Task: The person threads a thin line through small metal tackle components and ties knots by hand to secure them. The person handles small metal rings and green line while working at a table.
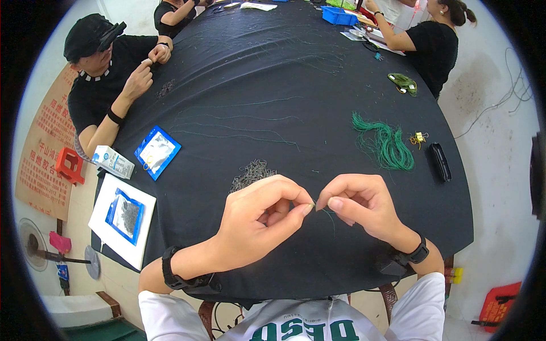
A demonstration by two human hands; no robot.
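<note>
the left hand (259, 219) pinches a tiny greenish piece (312, 204); the right hand (368, 207) is narrowed, its hold unclear. the green thread (333, 218) dangles just below its fingertips, so i'd draw it gently, wrists steady.

White short-sleeved shirt (296, 312) with bold green lettering (293, 329), two black wristbands (169, 266).
</note>
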